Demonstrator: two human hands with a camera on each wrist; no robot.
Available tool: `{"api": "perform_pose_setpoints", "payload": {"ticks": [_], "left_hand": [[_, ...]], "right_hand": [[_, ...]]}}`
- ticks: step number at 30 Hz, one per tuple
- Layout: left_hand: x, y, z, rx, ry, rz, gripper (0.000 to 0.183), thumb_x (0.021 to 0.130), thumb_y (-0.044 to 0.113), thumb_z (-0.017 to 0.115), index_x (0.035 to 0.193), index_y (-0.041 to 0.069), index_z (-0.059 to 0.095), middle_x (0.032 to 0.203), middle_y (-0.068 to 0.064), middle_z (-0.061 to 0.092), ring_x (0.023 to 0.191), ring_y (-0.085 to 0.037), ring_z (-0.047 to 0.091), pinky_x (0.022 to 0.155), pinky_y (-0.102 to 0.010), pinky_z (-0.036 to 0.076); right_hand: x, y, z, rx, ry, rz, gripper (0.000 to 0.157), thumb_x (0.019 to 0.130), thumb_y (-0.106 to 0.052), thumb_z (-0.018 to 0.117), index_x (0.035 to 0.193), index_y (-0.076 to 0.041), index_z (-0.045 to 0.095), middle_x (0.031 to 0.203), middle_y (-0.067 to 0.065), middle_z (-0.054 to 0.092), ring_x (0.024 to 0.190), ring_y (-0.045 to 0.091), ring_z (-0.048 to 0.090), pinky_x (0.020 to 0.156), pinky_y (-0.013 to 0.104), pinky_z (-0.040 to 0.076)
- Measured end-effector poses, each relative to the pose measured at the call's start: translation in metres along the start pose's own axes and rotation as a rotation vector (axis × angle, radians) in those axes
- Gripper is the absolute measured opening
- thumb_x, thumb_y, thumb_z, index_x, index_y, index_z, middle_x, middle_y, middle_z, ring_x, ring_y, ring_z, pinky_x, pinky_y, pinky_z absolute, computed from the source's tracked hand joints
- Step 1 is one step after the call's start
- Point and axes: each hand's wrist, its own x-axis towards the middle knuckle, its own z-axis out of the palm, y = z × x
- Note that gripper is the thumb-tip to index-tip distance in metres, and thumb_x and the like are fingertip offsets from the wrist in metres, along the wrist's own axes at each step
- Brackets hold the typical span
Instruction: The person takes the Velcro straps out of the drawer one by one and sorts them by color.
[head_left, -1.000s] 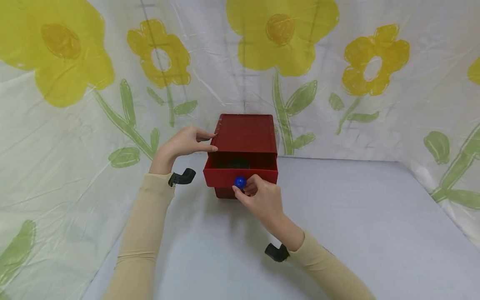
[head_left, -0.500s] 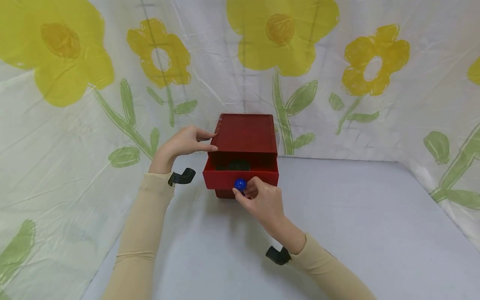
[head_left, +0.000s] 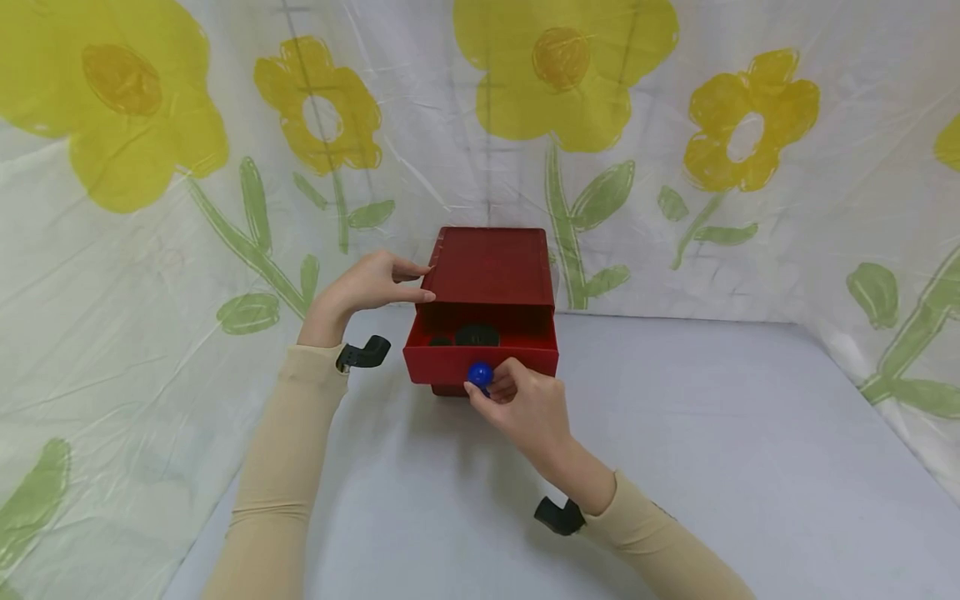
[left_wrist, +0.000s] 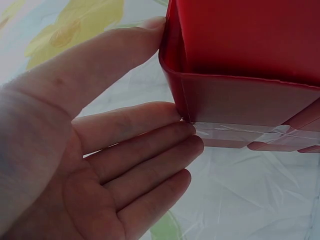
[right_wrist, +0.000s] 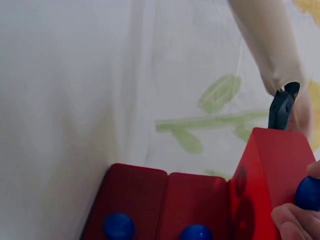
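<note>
A red drawer cabinet (head_left: 491, 265) stands on the table in the head view. Its top drawer (head_left: 437, 366) juts forward, with a blue round knob (head_left: 480, 374) on the front. My right hand (head_left: 527, 410) pinches this knob between thumb and fingers; the right wrist view catches the knob (right_wrist: 308, 193) and fingertips at its right edge. My left hand (head_left: 369, 287) touches the cabinet's upper left front corner. In the left wrist view its thumb and fairly straight fingers (left_wrist: 145, 165) lie along that corner. Inside the drawer sit a dark green round thing (head_left: 477, 336) and a smaller dark piece (head_left: 440, 341).
Below the pulled drawer, two more drawer fronts with blue knobs (right_wrist: 119, 226) show in the right wrist view. A white sheet with painted yellow flowers (head_left: 561, 62) hangs behind and beside the white table (head_left: 712, 450). Clear tape (left_wrist: 235, 132) runs along the cabinet's side.
The top drawer has slid further toward me, with my right hand on its knob. More of the dark green things inside now shows. My left hand has stayed in place.
</note>
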Motion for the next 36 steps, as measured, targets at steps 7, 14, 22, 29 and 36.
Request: {"api": "perform_pose_setpoints", "payload": {"ticks": [7, 14, 22, 29, 36], "left_hand": [[-0.001, 0.000, 0.000, -0.005, -0.002, 0.003, 0.060, 0.080, 0.046, 0.073, 0.131, 0.017, 0.059, 0.129, -0.006, 0.061, 0.118, -0.023, 0.057, 0.093, -0.045, 0.049], [0.000, 0.000, 0.001, -0.012, -0.004, -0.001, 0.060, 0.080, 0.046, 0.073, 0.131, 0.017, 0.059, 0.130, -0.006, 0.061, 0.117, -0.023, 0.057, 0.093, -0.044, 0.049], [-0.001, 0.000, 0.000, -0.006, -0.002, -0.001, 0.060, 0.081, 0.045, 0.073, 0.132, 0.017, 0.059, 0.130, -0.007, 0.061, 0.117, -0.024, 0.057, 0.093, -0.044, 0.050], [-0.001, 0.001, 0.001, -0.006, 0.000, 0.002, 0.060, 0.080, 0.044, 0.073, 0.131, 0.016, 0.059, 0.128, -0.008, 0.062, 0.116, -0.024, 0.058, 0.092, -0.045, 0.050], [-0.002, 0.002, 0.000, -0.010, -0.004, 0.003, 0.060, 0.081, 0.043, 0.073, 0.132, 0.015, 0.059, 0.129, -0.008, 0.061, 0.116, -0.024, 0.058, 0.093, -0.045, 0.050]], "right_hand": [[-0.005, -0.001, -0.001, -0.006, 0.005, -0.029, 0.030, 0.073, -0.033, 0.082, 0.076, -0.010, 0.063, 0.068, -0.002, 0.069, 0.056, 0.004, 0.064, 0.057, 0.013, 0.051], [-0.008, -0.003, -0.003, 0.009, 0.005, -0.037, 0.029, 0.073, -0.032, 0.082, 0.077, -0.010, 0.063, 0.068, -0.002, 0.070, 0.057, 0.002, 0.064, 0.058, 0.011, 0.050], [-0.014, -0.005, -0.004, 0.005, 0.010, -0.072, 0.028, 0.072, -0.032, 0.082, 0.075, -0.011, 0.063, 0.067, -0.004, 0.069, 0.057, 0.000, 0.063, 0.058, 0.010, 0.049], [-0.018, -0.006, -0.006, 0.020, 0.004, -0.067, 0.028, 0.071, -0.030, 0.083, 0.075, -0.011, 0.063, 0.068, -0.003, 0.069, 0.057, 0.000, 0.064, 0.058, 0.010, 0.050], [-0.019, -0.008, -0.009, 0.022, -0.003, -0.072, 0.029, 0.073, -0.032, 0.082, 0.076, -0.011, 0.063, 0.067, -0.004, 0.069, 0.057, 0.000, 0.063, 0.057, 0.010, 0.050]]}}
